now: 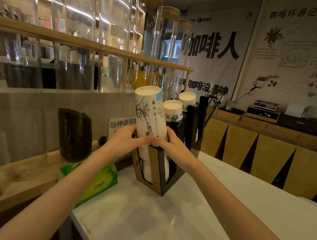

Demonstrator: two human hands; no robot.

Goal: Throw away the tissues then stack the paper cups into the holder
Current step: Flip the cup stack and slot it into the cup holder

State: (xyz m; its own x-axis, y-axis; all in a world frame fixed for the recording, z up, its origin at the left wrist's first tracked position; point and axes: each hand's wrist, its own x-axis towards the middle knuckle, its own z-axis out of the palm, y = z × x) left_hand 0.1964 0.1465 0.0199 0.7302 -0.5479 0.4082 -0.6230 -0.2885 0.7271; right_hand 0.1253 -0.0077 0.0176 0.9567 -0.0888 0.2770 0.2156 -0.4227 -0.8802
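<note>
We see both hands wrapped around the stack of paper cups (pixel 150 116), the left hand (pixel 126 142) at its 8 o'clock and the right hand (pixel 170 145) at its 4 o'clock, fingers curled tight against the sketch-printed wall where it enters the holder (pixel 159 171). At the holder's 8 o'clock lies a green tissue pack (pixel 98 182). At its 12 o'clock hangs a banner (pixel 210 46) reading "咖啡人" and "COFFEE".

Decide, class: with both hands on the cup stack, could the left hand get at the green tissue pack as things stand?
Probably yes, once it lets go. The left hand grips the paper cup stack, while the green tissue pack lies directly beneath that forearm on the counter, with nothing between them.
</note>
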